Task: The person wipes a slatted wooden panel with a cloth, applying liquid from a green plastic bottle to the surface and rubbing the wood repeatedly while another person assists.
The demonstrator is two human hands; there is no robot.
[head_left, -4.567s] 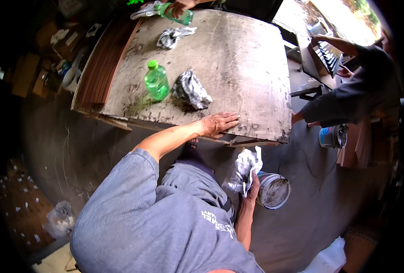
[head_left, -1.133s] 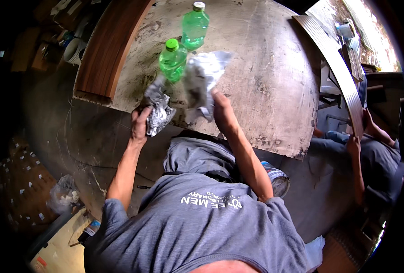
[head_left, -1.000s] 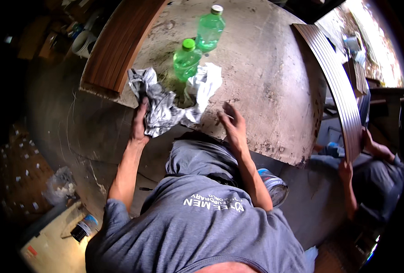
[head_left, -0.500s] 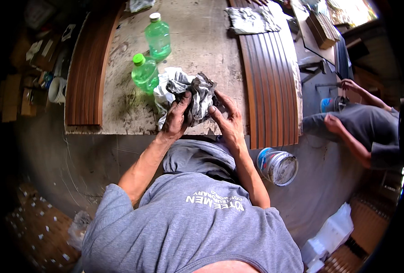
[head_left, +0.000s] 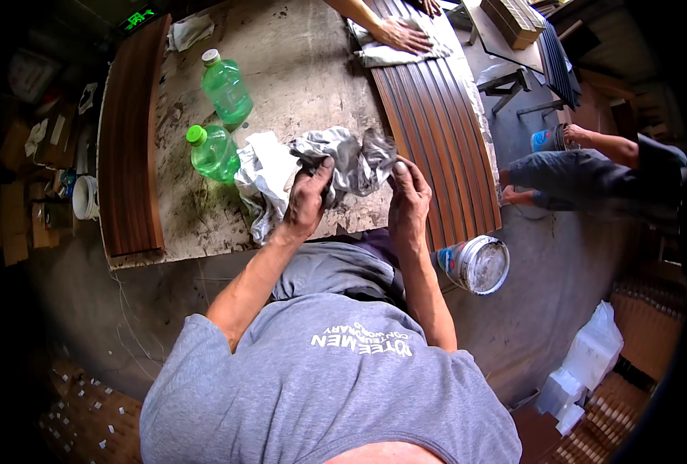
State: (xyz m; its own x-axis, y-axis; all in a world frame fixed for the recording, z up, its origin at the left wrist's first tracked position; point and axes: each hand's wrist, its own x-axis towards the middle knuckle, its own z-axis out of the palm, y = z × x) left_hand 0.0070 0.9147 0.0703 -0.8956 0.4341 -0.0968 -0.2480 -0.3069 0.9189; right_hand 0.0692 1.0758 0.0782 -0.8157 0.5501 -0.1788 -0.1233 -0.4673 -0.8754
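Observation:
Between my hands, over the table's near edge, hangs a crumpled rag (head_left: 343,158) stained grey and black. My left hand (head_left: 308,199) grips its left part, thumb on top. The fingers and thumb of my right hand (head_left: 410,197) pinch its right end. A whiter rag (head_left: 264,178) lies on the table just left of my left hand. Left of that stand two green bottles of clear liquid: one with a green cap (head_left: 216,155), and behind it one with a white cap (head_left: 227,89). Grooved brown panels (head_left: 440,139) lie to the right of my right hand.
More brown panels (head_left: 131,139) line the table's (head_left: 305,54) left side. Across the table, another person's hand (head_left: 405,36) presses a white cloth (head_left: 378,54) on the right panels. A paint bucket (head_left: 482,265) stands by the near right corner. A second person holds a bucket (head_left: 548,139) farther right.
My hands have moved apart, spreading the stained rag sideways. Across the table, a person's hand has come onto the white cloth. The person at right has shifted and now grasps the bucket.

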